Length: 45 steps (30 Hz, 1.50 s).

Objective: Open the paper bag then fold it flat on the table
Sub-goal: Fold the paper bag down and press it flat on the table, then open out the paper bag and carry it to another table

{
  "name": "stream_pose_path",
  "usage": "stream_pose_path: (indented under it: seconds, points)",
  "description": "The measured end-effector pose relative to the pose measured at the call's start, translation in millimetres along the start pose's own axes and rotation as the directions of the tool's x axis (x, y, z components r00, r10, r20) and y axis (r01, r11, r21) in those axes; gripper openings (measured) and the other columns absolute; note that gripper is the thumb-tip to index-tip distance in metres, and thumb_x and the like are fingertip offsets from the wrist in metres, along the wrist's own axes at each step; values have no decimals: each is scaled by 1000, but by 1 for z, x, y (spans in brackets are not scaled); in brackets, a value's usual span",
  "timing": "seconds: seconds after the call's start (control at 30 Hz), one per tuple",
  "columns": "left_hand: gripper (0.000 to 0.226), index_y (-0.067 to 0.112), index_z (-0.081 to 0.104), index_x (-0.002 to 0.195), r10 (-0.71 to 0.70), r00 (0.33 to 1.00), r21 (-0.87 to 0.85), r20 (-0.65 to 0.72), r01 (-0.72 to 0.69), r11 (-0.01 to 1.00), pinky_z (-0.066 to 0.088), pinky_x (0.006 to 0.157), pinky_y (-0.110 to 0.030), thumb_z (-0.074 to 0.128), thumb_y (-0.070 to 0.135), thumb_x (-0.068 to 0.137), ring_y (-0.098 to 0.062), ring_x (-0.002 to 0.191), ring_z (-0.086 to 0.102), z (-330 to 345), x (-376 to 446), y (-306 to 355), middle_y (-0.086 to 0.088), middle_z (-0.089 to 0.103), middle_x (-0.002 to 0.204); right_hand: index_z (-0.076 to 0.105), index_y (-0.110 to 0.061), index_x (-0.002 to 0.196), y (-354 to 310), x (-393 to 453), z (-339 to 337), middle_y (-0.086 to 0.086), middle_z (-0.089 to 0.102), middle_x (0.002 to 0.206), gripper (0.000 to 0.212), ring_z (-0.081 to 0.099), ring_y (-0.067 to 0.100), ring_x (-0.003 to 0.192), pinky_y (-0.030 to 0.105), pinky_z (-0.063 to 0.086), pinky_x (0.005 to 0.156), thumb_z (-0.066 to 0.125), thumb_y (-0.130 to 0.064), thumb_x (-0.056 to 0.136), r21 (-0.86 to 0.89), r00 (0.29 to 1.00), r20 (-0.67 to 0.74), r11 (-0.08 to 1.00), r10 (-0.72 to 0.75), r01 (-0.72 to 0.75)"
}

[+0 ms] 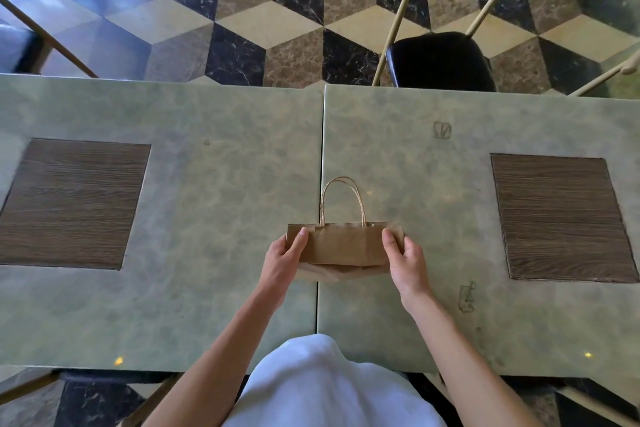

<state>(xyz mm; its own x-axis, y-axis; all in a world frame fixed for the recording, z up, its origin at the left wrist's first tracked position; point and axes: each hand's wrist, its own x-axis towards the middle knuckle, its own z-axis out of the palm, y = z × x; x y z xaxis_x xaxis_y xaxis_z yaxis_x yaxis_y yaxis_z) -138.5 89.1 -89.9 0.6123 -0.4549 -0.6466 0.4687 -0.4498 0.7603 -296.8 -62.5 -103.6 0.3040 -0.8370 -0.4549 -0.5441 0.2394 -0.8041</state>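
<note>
The paper bag (346,248) lies on the tabletop (225,184) at its middle seam, handles (342,199) pointing away, a hand at each end; a chair (440,59) stands behind.

The small brown paper bag (343,246) is looking matt and creased. The pale green marbled table (221,305) is showing a smooth, glossy finish, its dark rectangular wood-grain insets (72,203) looking ridged.

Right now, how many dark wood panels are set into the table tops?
2. One wood panel on the left table, one wood panel on the right table, either side of the paper bag. None looks hidden.
</note>
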Motion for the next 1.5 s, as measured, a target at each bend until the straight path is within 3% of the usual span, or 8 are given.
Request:
stream_pose_path:
  seconds: [0.27, 0.4, 0.8, 0.93, 1.07, 1.17, 1.27, 1.5]
  points:
    - [46, 14, 40, 63, 88, 979, 190, -184, -53, 980, 24, 56, -34, 46, 41, 99, -17, 62, 31, 6, 4, 17, 4, 34, 62, 32, -24, 59, -10, 8, 11, -8, 40, 53, 46, 38, 24, 55, 31, 23, 58, 44, -25, 103, -217, 977, -95, 962, -191, 167]
    - [49, 16, 32, 58, 189, 956, 251, -224, -131, 959, 24, 53, -34, 39, 36, 102, -15, 55, 28, 2, 0, 38, 6, 32, 58, 32, -24, 57, -33, 8, 10, -8, 40, 51, 48, 40, 14, 50, 30, 23, 57, 44, -25, 103, -210, 958, -116, 949, -261, 234]
    - [51, 20, 24, 55, 477, 821, 72, -314, -481, 874, 19, 53, -32, 43, 33, 101, -6, 44, 23, -9, -33, 192, 12, 25, 40, 38, -12, 55, -201, -8, -42, -5, 34, 48, 52, 32, 12, 46, 32, 26, 49, 46, -29, 103, -66, 799, -100, 805, -593, 590]
    - [50, 9, 37, 59, 577, 745, 60, -335, -594, 802, 23, 46, -26, 45, 35, 100, -5, 44, 28, -14, -56, 251, 8, 30, 50, 49, -6, 60, -262, -22, -62, 13, 46, 51, 54, 41, 25, 47, 39, 33, 47, 44, -39, 102, -51, 774, -103, 781, -624, 623]
    - [59, -7, 53, 67, 639, 697, -4, -326, -677, 736, 32, 58, -31, 47, 45, 95, -17, 61, 36, -21, -78, 303, -7, 36, 67, 54, 16, 83, -319, -47, -78, 37, 52, 74, 63, 48, 49, 70, 47, 42, 56, 46, -44, 100, 55, 750, -117, 750, -651, 659]
    - [49, 8, 44, 63, 656, 670, -44, -348, -710, 703, 31, 57, -29, 46, 42, 97, -18, 62, 35, -27, -99, 333, -7, 31, 66, 50, 21, 94, -349, -62, -85, 44, 48, 88, 65, 42, 52, 71, 52, 41, 58, 51, -44, 98, 109, 803, -168, 799, -571, 591]
    - [45, 14, 49, 64, 643, 683, -127, -347, -713, 689, 37, 62, -30, 46, 43, 97, -22, 67, 44, -33, -113, 353, -9, 42, 69, 54, 13, 86, -372, -66, -92, 41, 55, 84, 66, 49, 40, 63, 38, 39, 61, 52, -53, 95, 150, 798, -146, 784, -585, 602]
    - [50, 11, 62, 67, 625, 687, -194, -370, -715, 671, 47, 69, -38, 50, 57, 80, -29, 73, 56, -59, -134, 378, -17, 58, 76, 54, 11, 93, -411, -86, -93, 17, 50, 69, 85, 52, 28, 66, 39, 41, 63, 52, -72, 78, 193, 791, -11, 774, -612, 602]
